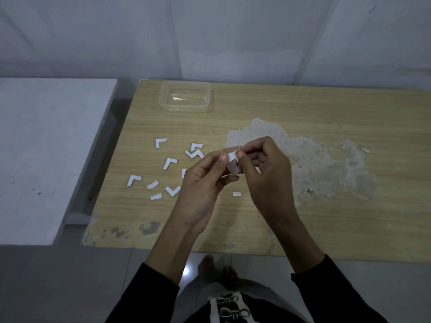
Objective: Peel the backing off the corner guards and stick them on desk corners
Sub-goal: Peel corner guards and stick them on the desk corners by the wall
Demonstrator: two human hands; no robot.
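Above the middle of the wooden desk [303,217] both hands meet around a small clear corner guard [233,167]. My left hand [205,180] holds the guard from the left, thumb up against it. With thumb and fingertips my right hand [263,166] pinches the white backing [232,156] at the guard's top. Several white L-shaped backing pieces [169,162] lie scattered on the desk left of my hands, and a small white strip [236,193] lies below them.
A clear plastic container [185,97] stands at the desk's back left. The veneer is worn off in a large grey patch [310,159] to the right. A white surface [46,148] adjoins the desk's left side across a gap. My feet show below the front edge.
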